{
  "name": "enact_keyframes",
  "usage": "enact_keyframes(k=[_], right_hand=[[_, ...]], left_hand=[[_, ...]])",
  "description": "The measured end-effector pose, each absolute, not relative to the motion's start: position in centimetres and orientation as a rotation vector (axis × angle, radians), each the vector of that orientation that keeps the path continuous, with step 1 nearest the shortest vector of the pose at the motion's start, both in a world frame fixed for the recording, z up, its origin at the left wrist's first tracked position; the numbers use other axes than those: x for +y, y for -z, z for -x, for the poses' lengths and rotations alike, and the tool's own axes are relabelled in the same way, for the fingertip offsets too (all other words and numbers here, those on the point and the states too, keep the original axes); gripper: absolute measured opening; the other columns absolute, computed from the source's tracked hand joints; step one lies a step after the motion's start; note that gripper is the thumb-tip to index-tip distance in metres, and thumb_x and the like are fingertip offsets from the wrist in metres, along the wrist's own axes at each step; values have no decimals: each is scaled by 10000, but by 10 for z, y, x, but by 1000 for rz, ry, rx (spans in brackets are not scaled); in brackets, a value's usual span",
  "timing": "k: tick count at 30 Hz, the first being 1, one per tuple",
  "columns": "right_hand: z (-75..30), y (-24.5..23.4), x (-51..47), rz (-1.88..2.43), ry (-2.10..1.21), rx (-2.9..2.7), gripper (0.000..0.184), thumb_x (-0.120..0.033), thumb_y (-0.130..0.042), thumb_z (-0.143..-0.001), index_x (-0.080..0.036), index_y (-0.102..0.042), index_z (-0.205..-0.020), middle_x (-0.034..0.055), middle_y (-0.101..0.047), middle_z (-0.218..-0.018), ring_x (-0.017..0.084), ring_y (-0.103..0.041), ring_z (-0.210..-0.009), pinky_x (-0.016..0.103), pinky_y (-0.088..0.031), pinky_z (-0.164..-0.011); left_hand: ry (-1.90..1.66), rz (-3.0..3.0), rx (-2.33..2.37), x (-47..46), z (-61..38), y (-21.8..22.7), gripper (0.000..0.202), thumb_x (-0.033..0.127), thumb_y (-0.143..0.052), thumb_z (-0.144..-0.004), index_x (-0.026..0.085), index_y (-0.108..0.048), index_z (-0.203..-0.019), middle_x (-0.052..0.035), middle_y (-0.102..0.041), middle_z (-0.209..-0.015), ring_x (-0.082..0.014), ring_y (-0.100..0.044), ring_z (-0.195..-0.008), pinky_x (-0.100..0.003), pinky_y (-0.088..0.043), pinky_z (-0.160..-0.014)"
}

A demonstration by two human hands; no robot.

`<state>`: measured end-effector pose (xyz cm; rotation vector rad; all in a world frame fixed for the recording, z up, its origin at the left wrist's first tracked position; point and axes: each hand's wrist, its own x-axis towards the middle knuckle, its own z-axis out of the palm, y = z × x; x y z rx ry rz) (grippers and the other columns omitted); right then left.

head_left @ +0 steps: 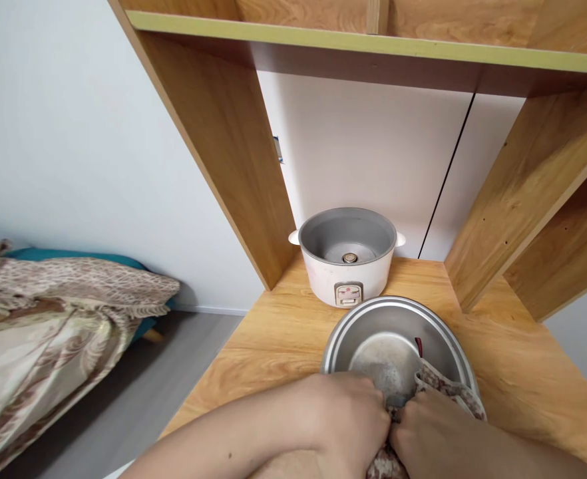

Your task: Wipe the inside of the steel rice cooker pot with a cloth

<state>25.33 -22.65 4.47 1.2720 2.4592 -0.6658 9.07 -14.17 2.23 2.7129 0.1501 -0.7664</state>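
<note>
My left hand [351, 416] is a closed fist at the near side of a silver metal inner pot [391, 352]. Pressed close beside it, my right hand [428, 422] is closed too. Both hands grip a brown-and-white patterned cloth [450, 387], which bunches between them. One part of the cloth, with a small dark red loop, hangs inside the pot on the right, and another part shows below the fists. The fingertips and the pot's near rim are hidden. Behind the pot stands a white rice cooker body [348, 269], lidless, its heating plate showing.
Pot and cooker stand on a wooden desktop [268, 349]. Wooden uprights [213, 146] rise on both sides, and a shelf with a yellow-green edge [373, 43] crosses above. To the left, a patterned throw [74, 319] covers a teal piece of furniture over a grey floor [174, 359].
</note>
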Motion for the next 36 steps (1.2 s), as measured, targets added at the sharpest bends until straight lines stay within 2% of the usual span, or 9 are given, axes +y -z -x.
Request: enact_keyframes(k=[4, 8, 11, 15, 20, 22, 26, 28, 36], right_hand=[[-253, -48, -227, -1303, 658, 2392, 513, -494, -527, -1108, -145, -888, -1008, 148, -877, -1000, 278, -794, -813, 375, -500, -710], [-252, -57, -224, -1258, 683, 2368, 414, -363, -562, -1073, -118, -891, -1019, 157, -877, -1006, 262, -782, -780, 361, -466, -634], [-250, -66, -222, -1244, 742, 2311, 409, -338, -549, -1072, -117, -890, -1029, 144, -880, -1014, 237, -776, -791, 339, -445, -600], [-249, -62, -222, -1251, 767, 2371, 456, -399, -551, -1107, -113, -880, -972, 136, -873, -949, 240, -744, -748, 346, -437, -611], [-249, -49, -223, -1224, 578, 2423, 569, -519, -556, -1109, -115, -858, -845, 146, -841, -815, 237, -691, -630, 386, -339, -540], [-249, -50, -223, -1241, 570, 2422, 614, -560, -522, -1119, -122, -867, -860, 148, -842, -819, 250, -706, -652, 393, -358, -560], [-253, -54, -224, -1240, 641, 2354, 507, -438, -519, -1117, -121, -884, -961, 145, -867, -929, 250, -746, -736, 378, -428, -615], [-256, -50, -226, -1255, 681, 2381, 500, -445, -517, -1115, -136, -885, -976, 143, -873, -960, 237, -748, -745, 355, -459, -645], [-259, -27, -228, -1316, 701, 2522, 594, -574, -491, -1114, -181, -865, -870, 120, -842, -815, 246, -726, -697, 351, -506, -698]], left_hand=[[687, -2695, 145, -141, -90, -17, 312, 521, -815, -661, 237, -702, -600, -36, -665, -515, -209, -524, -412, -373, -462, -510], [778, -2699, 130, -140, -93, -22, 319, 520, -809, -688, 202, -792, -703, -57, -703, -559, -217, -535, -425, -374, -471, -510], [843, -2715, 91, -141, -95, -30, 378, 512, -807, -715, 143, -839, -791, -101, -750, -630, -211, -537, -436, -367, -469, -510], [867, -2739, 97, -143, -95, -36, 374, 496, -793, -725, 136, -847, -809, -101, -759, -644, -199, -498, -411, -363, -455, -490], [860, -2742, 107, -145, -94, -36, 342, 482, -772, -732, 155, -846, -800, -88, -754, -634, -204, -501, -413, -366, -456, -499], [860, -2751, 98, -145, -94, -36, 342, 471, -772, -733, 146, -846, -806, -98, -765, -654, -205, -512, -424, -367, -459, -507], [886, -2718, 87, -142, -96, -37, 326, 456, -764, -735, 151, -848, -817, -88, -760, -643, -216, -537, -440, -371, -492, -536], [904, -2704, 82, -142, -97, -36, 334, 457, -770, -733, 143, -846, -817, -93, -756, -638, -218, -540, -443, -370, -494, -535], [806, -2756, 128, -143, -92, -27, 311, 493, -781, -731, 184, -814, -733, -60, -721, -582, -200, -478, -391, -371, -460, -496]])
